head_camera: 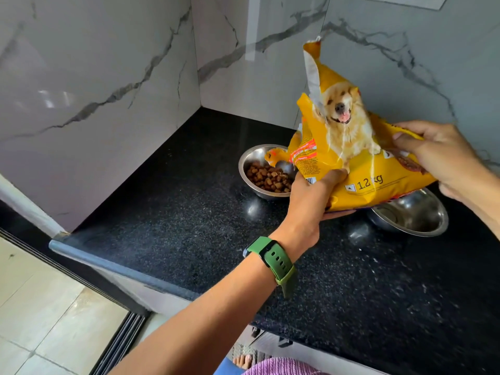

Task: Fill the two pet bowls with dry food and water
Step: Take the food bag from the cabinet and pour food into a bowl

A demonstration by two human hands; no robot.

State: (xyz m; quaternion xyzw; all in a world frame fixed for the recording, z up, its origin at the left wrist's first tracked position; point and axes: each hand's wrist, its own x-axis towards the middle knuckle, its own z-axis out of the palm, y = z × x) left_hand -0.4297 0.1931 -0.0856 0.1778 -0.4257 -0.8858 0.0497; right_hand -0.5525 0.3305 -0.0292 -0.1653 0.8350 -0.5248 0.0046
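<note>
Head view, looking down at a kitchen corner: a yellow bag of dry dog food [359, 158], printed with a smiling golden dog and marked 1.2 kg, is held in the air over two steel bowls. Its torn, crumpled top points up and to the left. The bag is soft, crinkled plastic film, so it is judged to sag and shift as the kibble slides inside — light enough for two hands, but slippery where it is pulled smooth. A sound hold is judged to be one hand under the loaded bottom and one gathering a fold higher up.

That is roughly how it is held. The left hand [311, 201], with a green watch strap [273, 262] on its wrist, is clamped on the bag's lower corner, thumb on the front and fingers beneath. The right hand [438, 155] pinches the bag's right side.

Just below and left of the bag, the left bowl [250, 169] already holds brown kibble [270, 178]. The right bowl [422, 215], partly hidden beneath the bag, looks empty — no water is seen in it. Both bowls stand on a black speckled counter [176, 226] against marble-patterned walls [94, 90].
</note>
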